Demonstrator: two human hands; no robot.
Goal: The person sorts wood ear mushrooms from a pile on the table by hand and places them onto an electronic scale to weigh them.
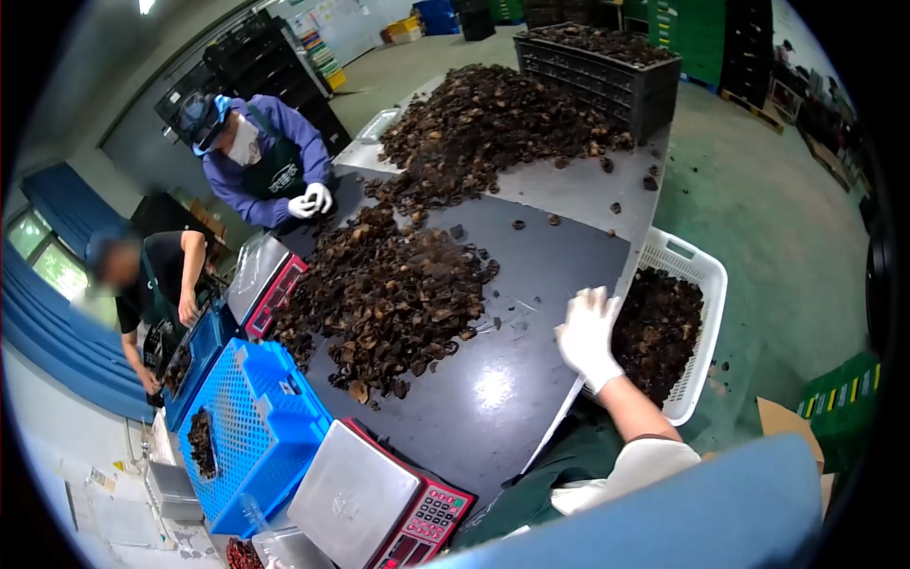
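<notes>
R hand [589, 334] gloved, fingers loosely spread, at edge of dk grey tbl [555, 261]. Shriveled dk pcs [659, 332] in wht crate [714, 313] just R of hand; lg pile [408, 294] on tbl to its L. Grn flr [773, 256] beyond crate, farther R of hand.

Dried pieces [408, 294] mid-frame are showing mottled dark brown with tan flecks, the gloved right hand [589, 339] is looking plain white, the lower-left plastic basket [245, 422] is rocking bright blue with a dotted grid, and the bottom digital scale [355, 493] is sporting red trim.
</notes>
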